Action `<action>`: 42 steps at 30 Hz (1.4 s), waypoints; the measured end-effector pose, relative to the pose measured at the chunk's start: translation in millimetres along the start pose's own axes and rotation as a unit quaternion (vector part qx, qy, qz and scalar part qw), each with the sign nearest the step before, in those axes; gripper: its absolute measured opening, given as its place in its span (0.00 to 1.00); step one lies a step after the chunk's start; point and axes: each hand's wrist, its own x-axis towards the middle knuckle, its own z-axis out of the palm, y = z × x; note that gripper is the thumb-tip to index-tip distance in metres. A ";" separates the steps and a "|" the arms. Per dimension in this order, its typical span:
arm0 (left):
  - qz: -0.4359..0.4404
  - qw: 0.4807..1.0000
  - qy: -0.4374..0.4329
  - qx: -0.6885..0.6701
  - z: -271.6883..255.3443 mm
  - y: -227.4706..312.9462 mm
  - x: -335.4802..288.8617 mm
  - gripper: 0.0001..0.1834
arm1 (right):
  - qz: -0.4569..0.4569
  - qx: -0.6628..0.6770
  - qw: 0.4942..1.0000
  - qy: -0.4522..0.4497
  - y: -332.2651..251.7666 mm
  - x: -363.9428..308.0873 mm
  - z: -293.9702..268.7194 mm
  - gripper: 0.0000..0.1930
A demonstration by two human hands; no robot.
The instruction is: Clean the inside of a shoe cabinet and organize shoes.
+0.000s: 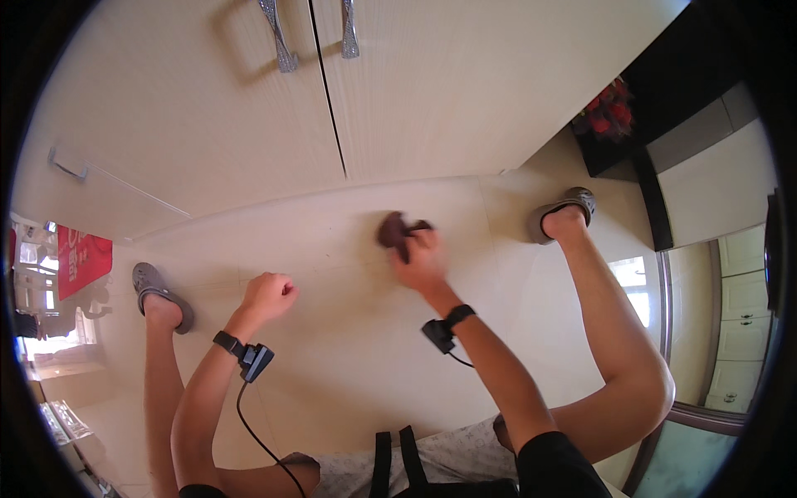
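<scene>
My right hand (419, 259) reaches over the pale tiled floor (332, 332) near the middle of the view, its fingers closed on a dark brown cloth (392, 230). The crumpled cloth is slightly blurred and bunches out past the fingers on the cabinet side. To the left, my left hand (270, 295) is curled in a fist, with nothing showing in it. It is apart from the cloth.
A pale wood-grain cabinet (432, 91) with two doors and silvery handles stands ahead. My feet in grey clogs (154, 286) are set wide apart. A red bag (83, 261) is at left, red flowers (610, 112) at far right. Cables trail from both wrist devices.
</scene>
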 end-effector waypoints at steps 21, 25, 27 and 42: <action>0.313 0.936 0.150 0.067 91.5 24.1 2.5 0.06 | 0.256 -0.154 0.949 0.104 142.0 15.3 -69.9 0.24; 0.281 0.950 0.125 0.055 94.7 38.5 10.6 0.07 | 0.101 -0.146 0.978 0.112 137.4 3.5 -63.9 0.26; 0.282 0.951 0.115 0.059 93.9 42.5 12.9 0.07 | 0.082 -0.112 0.987 0.083 125.5 -1.0 -67.0 0.27; 0.155 0.987 0.043 -0.013 88.3 46.1 12.6 0.10 | 0.247 -0.215 0.929 0.175 216.4 -30.2 -130.4 0.30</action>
